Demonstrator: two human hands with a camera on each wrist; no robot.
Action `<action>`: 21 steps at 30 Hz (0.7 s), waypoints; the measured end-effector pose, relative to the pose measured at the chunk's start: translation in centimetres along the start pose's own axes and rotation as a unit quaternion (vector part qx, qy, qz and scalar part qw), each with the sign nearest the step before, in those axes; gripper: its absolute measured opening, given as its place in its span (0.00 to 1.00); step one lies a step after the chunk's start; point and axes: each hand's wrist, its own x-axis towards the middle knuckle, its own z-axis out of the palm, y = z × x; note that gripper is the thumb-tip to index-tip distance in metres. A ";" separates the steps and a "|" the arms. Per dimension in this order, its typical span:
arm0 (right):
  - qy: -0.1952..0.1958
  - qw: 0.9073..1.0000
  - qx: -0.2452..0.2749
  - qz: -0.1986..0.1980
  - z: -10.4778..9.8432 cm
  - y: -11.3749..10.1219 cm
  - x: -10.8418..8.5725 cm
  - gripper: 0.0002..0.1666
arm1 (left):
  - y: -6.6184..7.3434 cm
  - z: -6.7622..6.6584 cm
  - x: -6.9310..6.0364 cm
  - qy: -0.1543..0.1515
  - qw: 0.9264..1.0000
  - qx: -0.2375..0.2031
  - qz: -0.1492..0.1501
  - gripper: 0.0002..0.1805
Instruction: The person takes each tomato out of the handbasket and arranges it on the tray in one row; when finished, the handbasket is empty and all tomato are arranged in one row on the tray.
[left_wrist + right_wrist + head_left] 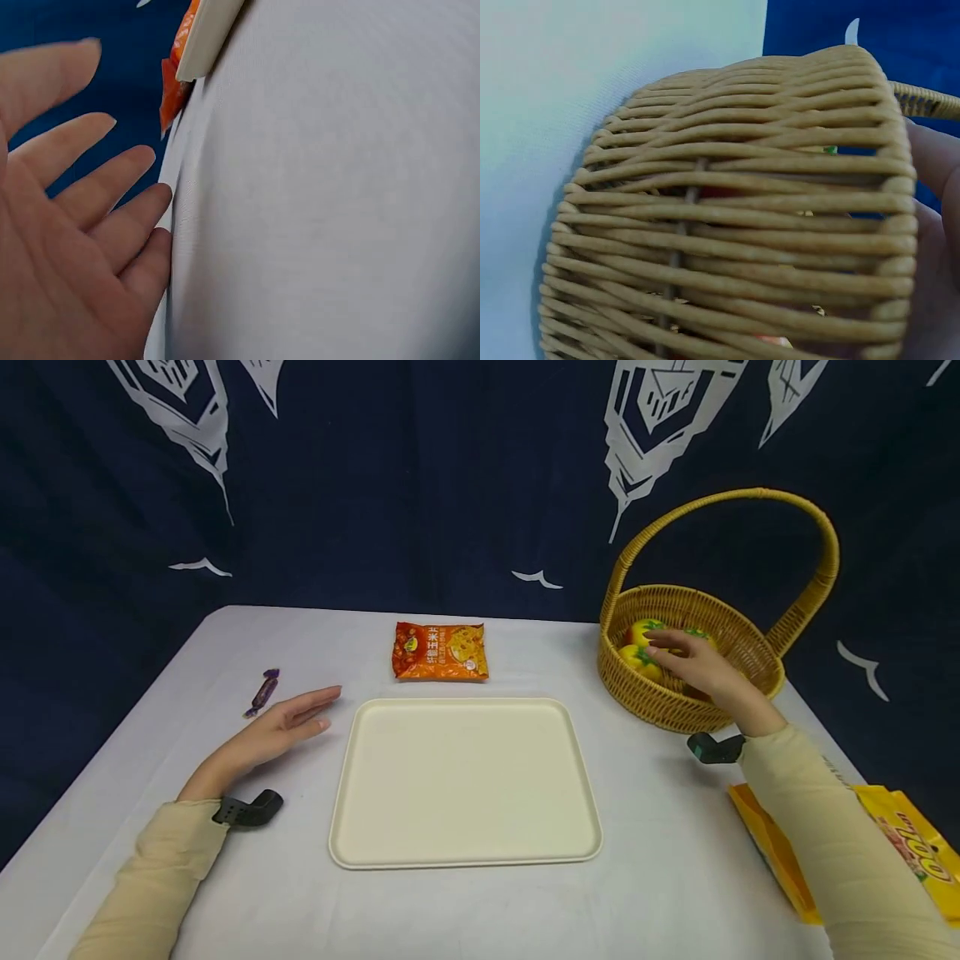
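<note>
My left hand [273, 735] is held over the white table left of the cream tray [465, 783], its fingers extended and holding nothing. In the left wrist view the palm and spread fingers [124, 232] show plainly. Behind that hand lies a small purple-wrapped candy [262, 692]. At the right, my right hand [697, 668] reaches over the rim of a wicker basket [660, 708], thumb and fingers apart above yellow-red fruits with green tops [639, 662]. Whether the fingertips touch a fruit is unclear. The woven wall [735, 217] hides most of that hand in the right wrist view.
An orange snack packet [440, 652] lies behind the tray. Under the right forearm is a yellow bag [911, 843] at the table's right edge. The basket's tall handle [750, 495] arches above its rim. A dark blue patterned cloth [420, 485] hangs behind the table.
</note>
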 end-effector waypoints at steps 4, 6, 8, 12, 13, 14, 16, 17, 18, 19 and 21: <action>-0.020 0.999 -0.029 0.006 0.4 0.2 0.5 0.40 | -0.2 0.5 -0.3 -0.028 0.999 0.033 -0.016 0.40; -0.031 0.999 -0.041 0.010 0.5 0.4 0.7 0.42 | -0.1 0.8 -0.5 -0.041 0.997 0.061 -0.037 0.45; -0.043 0.998 -0.051 0.019 0.4 0.6 0.7 0.44 | 0.2 1.2 -0.6 -0.054 0.993 0.088 -0.057 0.49; -0.079 0.994 -0.057 0.044 0.2 0.9 0.8 0.50 | 0.8 1.6 -0.8 -0.068 0.987 0.126 -0.077 0.54; -0.087 0.993 -0.058 0.049 0.2 0.9 0.8 0.50 | 0.9 1.7 -0.9 -0.070 0.986 0.133 -0.077 0.55; -0.093 0.993 -0.058 0.053 0.1 0.9 0.9 0.51 | 1.0 1.7 -0.9 -0.071 0.985 0.138 -0.077 0.55; -0.097 0.992 -0.051 0.059 0.1 0.9 1.1 0.51 | 1.1 1.7 -1.0 -0.073 0.984 0.144 -0.075 0.56; -0.097 0.993 -0.043 0.060 0.1 0.9 1.1 0.51 | 1.1 1.8 -1.0 -0.074 0.984 0.146 -0.074 0.56; -0.094 0.993 -0.036 0.062 0.2 0.9 1.2 0.51 | 1.2 1.8 -1.0 -0.074 0.984 0.148 -0.072 0.56; -0.092 0.993 -0.027 0.064 0.2 0.9 1.2 0.51 | 1.2 1.9 -1.0 -0.074 0.983 0.149 -0.071 0.55; -0.090 0.993 -0.005 0.075 0.0 0.9 0.9 0.51 | 1.1 2.0 -0.9 -0.075 0.983 0.153 -0.068 0.55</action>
